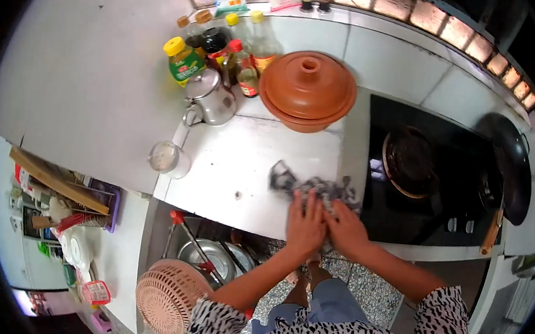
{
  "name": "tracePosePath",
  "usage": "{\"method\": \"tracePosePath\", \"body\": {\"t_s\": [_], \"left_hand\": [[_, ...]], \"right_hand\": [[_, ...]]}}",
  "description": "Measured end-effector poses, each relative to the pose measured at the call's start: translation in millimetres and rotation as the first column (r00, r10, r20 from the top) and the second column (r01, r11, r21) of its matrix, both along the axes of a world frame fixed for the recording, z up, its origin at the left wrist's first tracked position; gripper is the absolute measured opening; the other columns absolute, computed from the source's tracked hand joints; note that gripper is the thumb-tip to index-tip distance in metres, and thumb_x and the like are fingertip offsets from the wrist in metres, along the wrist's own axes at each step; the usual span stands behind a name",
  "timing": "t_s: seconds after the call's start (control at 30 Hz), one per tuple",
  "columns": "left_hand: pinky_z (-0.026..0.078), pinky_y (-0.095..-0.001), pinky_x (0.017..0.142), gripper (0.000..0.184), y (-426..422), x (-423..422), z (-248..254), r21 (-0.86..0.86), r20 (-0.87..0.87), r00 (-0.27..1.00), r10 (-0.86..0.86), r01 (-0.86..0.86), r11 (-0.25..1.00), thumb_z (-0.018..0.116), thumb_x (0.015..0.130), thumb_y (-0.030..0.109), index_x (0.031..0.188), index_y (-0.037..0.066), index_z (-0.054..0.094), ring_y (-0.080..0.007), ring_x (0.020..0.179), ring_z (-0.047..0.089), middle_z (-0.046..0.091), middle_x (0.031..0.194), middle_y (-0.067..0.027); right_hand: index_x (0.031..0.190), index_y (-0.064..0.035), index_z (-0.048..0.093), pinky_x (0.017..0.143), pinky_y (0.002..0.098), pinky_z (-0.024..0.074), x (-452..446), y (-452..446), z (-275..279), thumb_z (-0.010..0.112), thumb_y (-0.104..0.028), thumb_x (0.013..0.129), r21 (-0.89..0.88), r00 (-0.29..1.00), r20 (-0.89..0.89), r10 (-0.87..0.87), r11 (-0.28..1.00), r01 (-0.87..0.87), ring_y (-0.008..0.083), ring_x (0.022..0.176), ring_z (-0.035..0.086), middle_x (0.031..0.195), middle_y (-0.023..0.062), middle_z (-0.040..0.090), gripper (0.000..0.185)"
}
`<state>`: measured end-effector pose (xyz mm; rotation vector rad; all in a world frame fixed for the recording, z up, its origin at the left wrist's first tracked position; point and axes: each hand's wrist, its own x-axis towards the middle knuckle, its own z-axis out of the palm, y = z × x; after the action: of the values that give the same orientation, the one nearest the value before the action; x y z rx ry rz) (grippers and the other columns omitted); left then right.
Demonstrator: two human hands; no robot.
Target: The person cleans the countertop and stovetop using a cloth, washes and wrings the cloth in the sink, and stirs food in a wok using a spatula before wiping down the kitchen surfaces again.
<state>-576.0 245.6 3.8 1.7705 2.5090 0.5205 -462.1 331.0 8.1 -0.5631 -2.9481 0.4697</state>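
Best press evenly, smoothing the bunched patterned cloth [327,186] on the table [237,155] beside the black cooktop [400,114]: the left hand [306,225] lies on it, fingers extended; the right hand [346,231] touches it, grip unclear.

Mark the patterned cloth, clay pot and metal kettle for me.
Patterned cloth [324,186]: head view, on its crumpled middle.
Clay pot [308,93]: head view, on its domed lid.
Metal kettle [218,105]: head view, on its body.

White countertop [231,155]: clay pot [308,95], metal kettle [217,105], jar [169,160], bottles [245,71], crumpled cloth [324,187]; black cooktop [414,219] at right.
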Motion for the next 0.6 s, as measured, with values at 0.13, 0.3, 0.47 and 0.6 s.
{"method": "tracePosePath", "body": {"t_s": [0.13,0.3,0.47,0.6], "left_hand": [[0.019,-0.0459,0.100,0.048,36.2,-43.0,-6.2,0.081,-0.002,0.990,-0.138,0.138,0.987,0.050,0.075,0.022,0.116,-0.003,0.044,-0.0404,0.122,0.020,0.031,0.130,-0.0185],[0.014,-0.0431,0.103,0.042,35.8,-126.8,-3.1,0.001,-0.295,0.956,0.005,-0.005,1.000,0.044,0.078,0.018,0.113,-0.004,0.047,-0.0310,0.121,0.026,0.041,0.123,-0.0143],[0.010,-0.0432,0.104,0.038,-3.8,-189.2,-8.3,-0.003,-0.424,0.884,0.197,-0.219,0.976,0.036,0.081,0.016,0.110,-0.005,0.049,-0.0262,0.120,0.030,0.044,0.121,-0.0118],[0.027,-0.0449,0.095,0.032,-40.0,-162.0,-11.4,0.207,-0.275,0.863,0.424,-0.378,0.902,0.049,0.075,0.012,0.103,-0.002,0.053,-0.0306,0.110,0.039,0.050,0.110,-0.0127]], "right_hand": [[0.119,-0.0048,0.041,0.093,0.0413,0.0315,-40.4,25.0,-8.4,0.048,-0.009,0.074,0.080,0.989,-0.087,-0.116,0.989,0.123,0.0382,0.113,0.035,0.119,0.0246,0.036,0.046],[0.116,-0.0041,0.042,0.095,0.0420,0.0282,-150.9,36.4,-26.2,0.048,-0.012,0.075,0.048,0.971,-0.240,-0.010,0.999,0.022,0.0389,0.112,0.034,0.119,0.0236,0.037,0.042],[0.113,-0.0039,0.045,0.096,0.0413,0.0272,-241.5,9.7,-31.9,0.047,-0.013,0.075,-0.050,0.930,-0.351,0.104,0.990,-0.130,0.0373,0.112,0.034,0.118,0.0230,0.038,0.039],[0.111,-0.0023,0.046,0.095,0.0406,0.0283,-221.5,-20.2,-25.0,0.046,-0.011,0.075,0.011,0.903,-0.347,0.254,0.964,-0.267,0.0351,0.112,0.035,0.117,0.0219,0.039,0.037]]}}
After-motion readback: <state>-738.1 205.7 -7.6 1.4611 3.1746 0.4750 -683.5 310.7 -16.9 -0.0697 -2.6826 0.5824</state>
